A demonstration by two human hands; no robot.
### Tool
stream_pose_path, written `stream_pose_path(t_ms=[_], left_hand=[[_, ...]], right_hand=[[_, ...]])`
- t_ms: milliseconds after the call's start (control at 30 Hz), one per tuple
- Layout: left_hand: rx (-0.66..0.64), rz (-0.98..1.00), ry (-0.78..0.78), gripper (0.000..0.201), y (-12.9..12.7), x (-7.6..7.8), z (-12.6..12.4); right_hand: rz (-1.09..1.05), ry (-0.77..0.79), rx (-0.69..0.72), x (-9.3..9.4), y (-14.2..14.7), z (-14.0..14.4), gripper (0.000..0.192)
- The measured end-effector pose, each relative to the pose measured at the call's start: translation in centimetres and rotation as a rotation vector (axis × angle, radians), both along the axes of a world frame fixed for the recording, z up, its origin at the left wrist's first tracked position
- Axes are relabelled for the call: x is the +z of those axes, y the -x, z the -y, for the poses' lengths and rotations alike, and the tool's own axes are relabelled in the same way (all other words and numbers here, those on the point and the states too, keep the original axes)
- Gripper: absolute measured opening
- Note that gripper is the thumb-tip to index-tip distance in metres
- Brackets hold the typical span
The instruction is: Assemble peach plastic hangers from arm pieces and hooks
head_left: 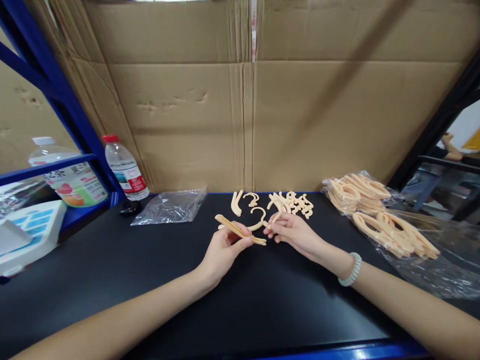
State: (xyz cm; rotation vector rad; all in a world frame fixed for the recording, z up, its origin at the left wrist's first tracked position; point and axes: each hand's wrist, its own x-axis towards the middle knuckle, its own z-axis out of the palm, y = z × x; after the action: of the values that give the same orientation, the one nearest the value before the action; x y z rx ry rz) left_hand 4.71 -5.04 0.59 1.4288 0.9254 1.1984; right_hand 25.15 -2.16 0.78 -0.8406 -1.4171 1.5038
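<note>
My left hand (224, 249) grips a flat peach plastic frame piece (240, 230), held edge-on above the black table (157, 280). My right hand (294, 232) pinches a small curved peach hook piece (258, 218) and holds it against the frame's right end. Just behind the hands lie several loose peach hooks and small parts (290, 202). A beaded bracelet (351, 270) circles my right wrist.
Clear bags of peach frames (378, 215) lie at the right. An empty clear bag (170, 206) and a water bottle (125, 169) sit at the back left. A cardboard wall (247, 100) closes the back. Blue shelving (56, 85) with a white device (28, 235) stands left.
</note>
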Motion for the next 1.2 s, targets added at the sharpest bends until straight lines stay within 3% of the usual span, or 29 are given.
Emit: stream_pose_path(t_ms=[600, 1200], left_hand=[[-0.013, -0.079, -0.09, 0.015, -0.1, 0.5, 0.1], [-0.04, -0.125, -0.073, 0.016, 0.0, 0.1, 0.1]], right_hand=[[0.036, 0.066, 0.147, -0.1, 0.0, 1.3, 0.024], [0.1, -0.009, -0.05, -0.2, 1.3, 1.8, 0.025]])
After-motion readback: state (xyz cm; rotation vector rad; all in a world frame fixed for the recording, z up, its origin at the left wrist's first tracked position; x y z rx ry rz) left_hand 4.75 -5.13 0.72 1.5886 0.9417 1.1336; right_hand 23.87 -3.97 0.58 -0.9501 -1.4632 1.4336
